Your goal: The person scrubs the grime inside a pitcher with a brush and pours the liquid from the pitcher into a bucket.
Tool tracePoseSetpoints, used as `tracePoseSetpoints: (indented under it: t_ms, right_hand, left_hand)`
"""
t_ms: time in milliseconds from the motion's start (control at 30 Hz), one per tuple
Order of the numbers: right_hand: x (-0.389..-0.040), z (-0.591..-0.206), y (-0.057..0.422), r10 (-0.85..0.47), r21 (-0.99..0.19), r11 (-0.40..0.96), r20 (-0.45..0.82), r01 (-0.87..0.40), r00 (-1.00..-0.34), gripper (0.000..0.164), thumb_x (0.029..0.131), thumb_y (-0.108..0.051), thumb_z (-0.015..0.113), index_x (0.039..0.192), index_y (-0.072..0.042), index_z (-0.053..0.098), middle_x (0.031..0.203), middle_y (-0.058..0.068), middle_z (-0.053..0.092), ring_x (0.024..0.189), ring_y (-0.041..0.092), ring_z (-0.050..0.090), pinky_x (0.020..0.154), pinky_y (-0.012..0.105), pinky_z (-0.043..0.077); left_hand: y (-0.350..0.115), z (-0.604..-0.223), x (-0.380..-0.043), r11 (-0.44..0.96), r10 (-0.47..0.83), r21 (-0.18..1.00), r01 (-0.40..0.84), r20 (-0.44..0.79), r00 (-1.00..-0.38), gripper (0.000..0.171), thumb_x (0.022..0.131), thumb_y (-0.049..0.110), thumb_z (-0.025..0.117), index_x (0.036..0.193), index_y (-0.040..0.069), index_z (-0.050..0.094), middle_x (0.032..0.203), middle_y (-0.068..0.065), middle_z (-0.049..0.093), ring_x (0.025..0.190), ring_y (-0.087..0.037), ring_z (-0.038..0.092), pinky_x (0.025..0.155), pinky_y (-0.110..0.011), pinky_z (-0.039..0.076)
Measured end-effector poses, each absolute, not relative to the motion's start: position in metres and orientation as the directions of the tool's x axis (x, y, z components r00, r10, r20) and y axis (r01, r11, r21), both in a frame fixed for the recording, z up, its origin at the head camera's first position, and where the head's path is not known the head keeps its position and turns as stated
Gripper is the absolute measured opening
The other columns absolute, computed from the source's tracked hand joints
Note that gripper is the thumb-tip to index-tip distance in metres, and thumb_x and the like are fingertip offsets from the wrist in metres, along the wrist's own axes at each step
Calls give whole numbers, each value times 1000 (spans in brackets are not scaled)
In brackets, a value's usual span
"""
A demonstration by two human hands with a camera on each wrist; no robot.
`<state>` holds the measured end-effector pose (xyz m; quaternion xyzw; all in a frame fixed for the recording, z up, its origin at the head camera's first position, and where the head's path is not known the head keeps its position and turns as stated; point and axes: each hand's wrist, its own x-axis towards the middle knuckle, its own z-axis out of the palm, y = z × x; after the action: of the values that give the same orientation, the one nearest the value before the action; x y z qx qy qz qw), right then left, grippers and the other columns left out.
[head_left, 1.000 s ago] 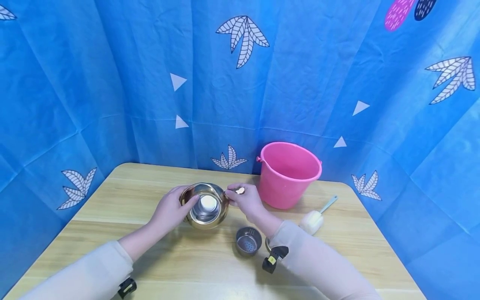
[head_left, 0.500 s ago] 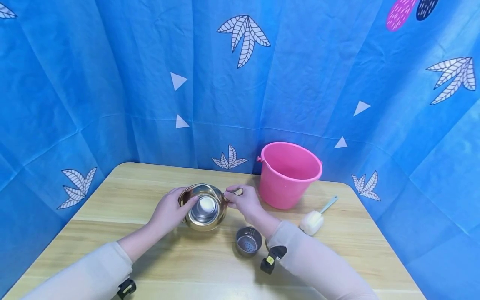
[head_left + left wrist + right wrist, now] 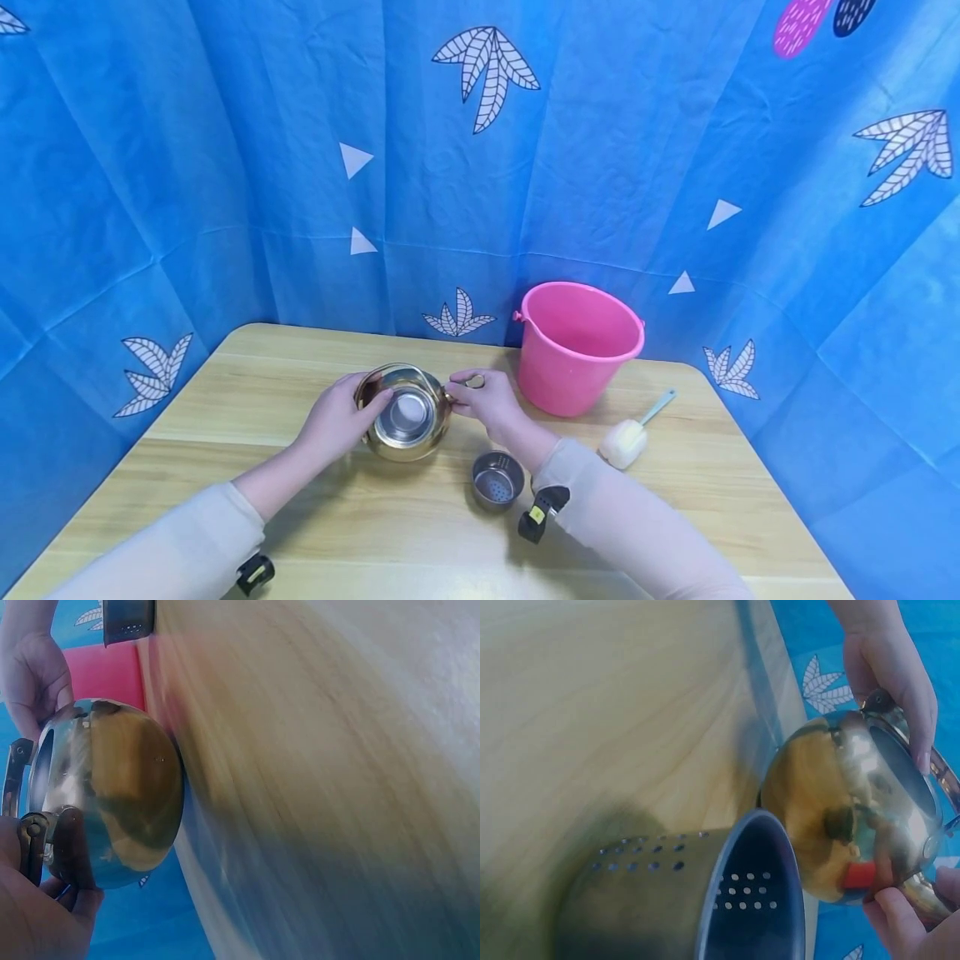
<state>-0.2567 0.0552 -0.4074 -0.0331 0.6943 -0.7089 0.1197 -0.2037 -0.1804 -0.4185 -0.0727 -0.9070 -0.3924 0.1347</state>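
A gold metal teapot [image 3: 401, 448] with a hoop handle sits near the middle of the table in the head view, its open mouth turned toward me. My left hand [image 3: 335, 417] grips its left side, thumb over the rim. At the opposite side, my right hand [image 3: 491, 402] pinches the spout [image 3: 922, 897], which the fingers partly cover. The left wrist view shows the rounded gold body [image 3: 135, 787]. Below the right hand stands a perforated metal strainer basket [image 3: 497, 482], apart from both hands.
A pink bucket [image 3: 566, 385] stands at the back, behind the right hand. To the right lies a white brush head [image 3: 624, 443] with a pale green handle. Wooden table [image 3: 390, 533] lies beneath; a blue patterned curtain [image 3: 450, 183] surrounds it.
The teapot has shifted slightly left and its mouth has turned a little. Both hands have moved slightly with it, keeping their hold. The strainer basket, bucket and brush stay put.
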Motion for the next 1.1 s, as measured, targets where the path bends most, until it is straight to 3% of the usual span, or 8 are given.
tracePoseSetpoints:
  t_ms: [633, 933, 1100]
  right_hand:
    - [-266, -412, 58, -273, -974, -28, -208, 224, -939, 30, 90, 8, 67, 118, 13, 61, 103, 18, 72, 89, 26, 73, 86, 39, 59]
    - [-270, -418, 59, -334, -968, 12, -239, 249, -912, 35, 92, 7, 64, 126, 13, 57, 114, 20, 68, 97, 23, 70, 93, 38, 57]
    - [-270, -420, 56, -326, -963, 9, -258, 270, -910, 33, 93, 6, 63, 125, 13, 58, 109, 18, 69, 90, 19, 69, 93, 38, 56]
  left_hand:
    - [-184, -414, -208, 633, 38, 752, 184, 207, -978, 46, 101, 27, 61, 135, -3, 57, 129, -23, 63, 122, -42, 57, 104, -55, 44]
    - [-189, -413, -211, 643, 47, 749, 160, 170, -984, 45, 101, 25, 59, 134, -6, 57, 130, -25, 62, 123, -45, 55, 105, -58, 43]
    - [-192, -415, -213, 640, 50, 755, 142, 143, -988, 45, 101, 27, 59, 132, -5, 59, 129, -25, 63, 123, -45, 55, 105, -58, 43]
